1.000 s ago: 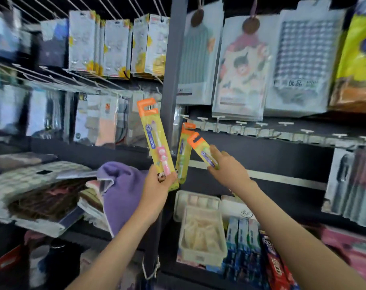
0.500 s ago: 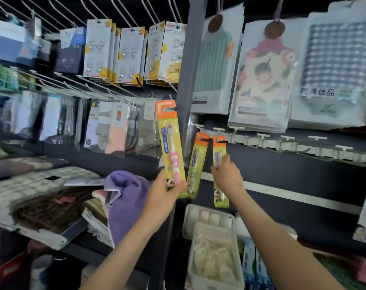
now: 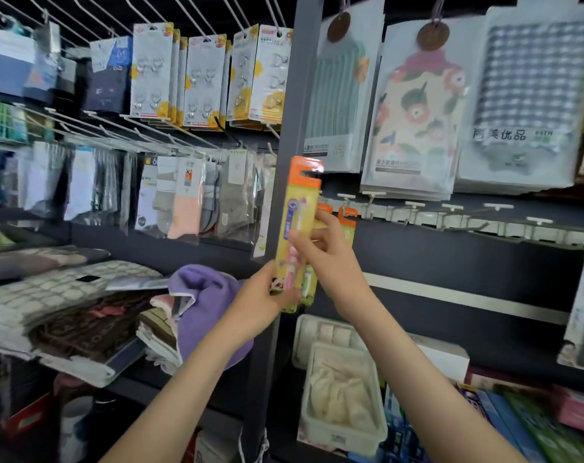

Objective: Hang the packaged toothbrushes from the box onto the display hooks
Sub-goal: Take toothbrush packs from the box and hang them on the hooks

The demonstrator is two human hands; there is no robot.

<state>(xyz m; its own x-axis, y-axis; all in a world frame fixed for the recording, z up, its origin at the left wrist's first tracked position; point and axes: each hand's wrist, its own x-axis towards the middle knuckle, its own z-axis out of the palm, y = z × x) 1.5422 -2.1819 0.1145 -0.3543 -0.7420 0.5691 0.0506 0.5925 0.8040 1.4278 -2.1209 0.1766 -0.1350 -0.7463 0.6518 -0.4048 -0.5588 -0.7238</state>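
Note:
A yellow toothbrush package (image 3: 299, 208) with an orange hang tab and a pink brush stands upright in front of the grey shelf post (image 3: 289, 95). My left hand (image 3: 262, 297) grips its bottom end. My right hand (image 3: 332, 262) pinches its middle, thumb on the front and index finger stretched up behind it. Behind my right hand two more yellow packages hang side by side, and only their orange tabs (image 3: 348, 216) show. They hang at the left end of the hook rail (image 3: 450, 213), whose other white hooks run bare to the right. The box is out of view.
Large bagged items (image 3: 414, 108) hang above the rail. Cards of adhesive hooks (image 3: 200, 78) and packs of socks (image 3: 187, 195) hang left of the post. A purple towel (image 3: 203, 295) lies on the left shelf. A white bin (image 3: 344, 399) stands below my hands.
My right hand left the package it hung on the rail and came left to take the middle of the package in my left hand. That package moved right, in front of the post.

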